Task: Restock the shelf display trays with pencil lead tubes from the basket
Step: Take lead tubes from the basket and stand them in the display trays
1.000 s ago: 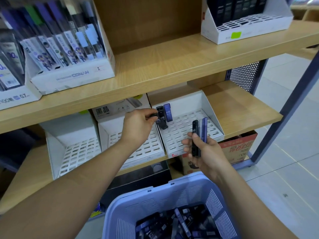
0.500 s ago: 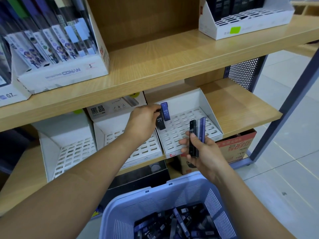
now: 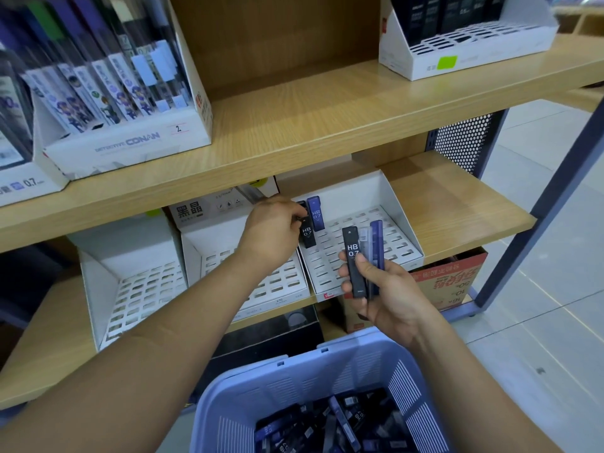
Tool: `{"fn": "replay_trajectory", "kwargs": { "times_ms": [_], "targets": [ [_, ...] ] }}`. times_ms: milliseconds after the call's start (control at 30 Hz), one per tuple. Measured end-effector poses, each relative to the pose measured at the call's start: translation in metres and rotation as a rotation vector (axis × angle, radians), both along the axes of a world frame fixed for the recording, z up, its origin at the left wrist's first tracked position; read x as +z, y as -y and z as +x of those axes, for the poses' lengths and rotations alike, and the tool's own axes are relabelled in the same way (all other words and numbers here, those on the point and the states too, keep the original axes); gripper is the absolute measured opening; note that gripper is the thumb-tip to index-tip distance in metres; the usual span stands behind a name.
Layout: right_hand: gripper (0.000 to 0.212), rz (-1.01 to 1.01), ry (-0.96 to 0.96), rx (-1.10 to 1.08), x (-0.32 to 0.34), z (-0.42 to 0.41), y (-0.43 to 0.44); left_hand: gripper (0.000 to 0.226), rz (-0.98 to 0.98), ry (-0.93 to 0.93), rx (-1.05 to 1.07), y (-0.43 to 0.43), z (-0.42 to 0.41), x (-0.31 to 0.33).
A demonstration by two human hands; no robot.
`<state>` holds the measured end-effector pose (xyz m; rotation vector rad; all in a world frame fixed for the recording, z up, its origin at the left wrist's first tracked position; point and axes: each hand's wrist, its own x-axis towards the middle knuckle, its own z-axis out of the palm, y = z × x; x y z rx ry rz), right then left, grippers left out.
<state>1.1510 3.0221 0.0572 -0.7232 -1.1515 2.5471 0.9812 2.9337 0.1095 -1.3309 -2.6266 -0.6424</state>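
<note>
A white slotted display tray (image 3: 397,210) stands on the lower shelf. In its back left corner a blue lead tube (image 3: 316,213) stands upright in a slot. My left hand (image 3: 273,232) pinches a black HB 0.7 tube (image 3: 308,235) just in front of the blue one, at the tray's slots. In front of the tray my right hand (image 3: 389,297) grips a small bunch of tubes (image 3: 361,259), one black, one clear, one blue, held upright. The lilac basket (image 3: 294,374) below holds several more tubes (image 3: 327,426).
Two more white slotted trays (image 3: 108,279) (image 3: 202,243) stand to the left on the lower shelf. The upper shelf (image 3: 310,119) carries boxed pens at left and a white tray with dark boxes (image 3: 464,57) at right. A red-printed carton (image 3: 451,282) sits under the shelf.
My left hand has carried the black tube back toward the tray's rear left corner, close to the blue tube. My right hand stays in front of the tray with its bunch.
</note>
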Motion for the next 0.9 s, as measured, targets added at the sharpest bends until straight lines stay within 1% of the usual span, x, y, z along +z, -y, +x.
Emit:
{"fn": "replay_trajectory", "kwargs": {
  "times_ms": [33,67,100,167,200,233,267,333,400,500,533,600,633,700,800,900],
  "targets": [
    [0.021,0.012,-0.004,0.010,0.001,0.001,0.000,0.030,0.013,0.020,0.002,0.002,0.005,0.002],
    [0.020,0.026,-0.007,0.023,0.002,0.001,0.001,0.031,0.047,0.093,0.005,0.004,0.011,0.007],
    [0.020,0.044,-0.012,0.042,0.004,0.002,0.001,0.031,0.096,0.227,0.002,0.007,0.019,0.012],
    [0.022,0.085,-0.019,0.086,0.007,0.003,0.003,0.029,0.200,0.609,-0.057,0.017,0.038,0.021],
    [0.022,0.104,-0.021,0.111,0.009,0.003,0.004,0.029,0.229,0.756,-0.083,0.021,0.046,0.024],
    [0.021,0.122,-0.023,0.136,0.011,0.003,0.005,0.029,0.239,0.826,-0.096,0.026,0.052,0.025],
    [0.019,0.142,-0.023,0.163,0.013,0.003,0.006,0.029,0.253,0.851,-0.094,0.031,0.055,0.024],
    [0.020,0.191,-0.011,0.215,0.014,0.002,0.008,0.025,0.289,0.883,-0.038,0.038,0.055,0.022],
    [0.019,0.258,0.014,0.256,0.013,0.001,0.010,0.021,0.303,0.957,0.023,0.045,0.053,0.017],
    [0.019,0.362,0.075,0.258,0.010,-0.002,0.013,0.022,0.301,1.049,0.091,0.054,0.051,0.010],
    [0.022,0.396,0.109,0.221,0.008,-0.003,0.014,0.022,0.331,1.059,0.114,0.056,0.051,0.009],
    [0.028,0.425,0.198,0.081,0.003,-0.005,0.012,0.020,0.443,1.046,0.162,0.057,0.048,0.012],
    [0.030,0.401,0.228,0.006,0.000,-0.006,0.009,0.019,0.500,1.007,0.180,0.056,0.045,0.014],
    [0.032,0.304,0.241,-0.091,-0.005,-0.004,0.001,0.018,0.559,0.856,0.195,0.053,0.034,0.016],
    [0.024,0.176,0.198,-0.152,-0.007,-0.004,-0.007,0.022,0.551,0.632,0.172,0.048,0.021,0.012],
    [0.021,0.195,0.158,-0.170,-0.007,-0.005,-0.007,0.021,0.515,0.495,0.153,0.039,0.019,0.001]
  ]
}}
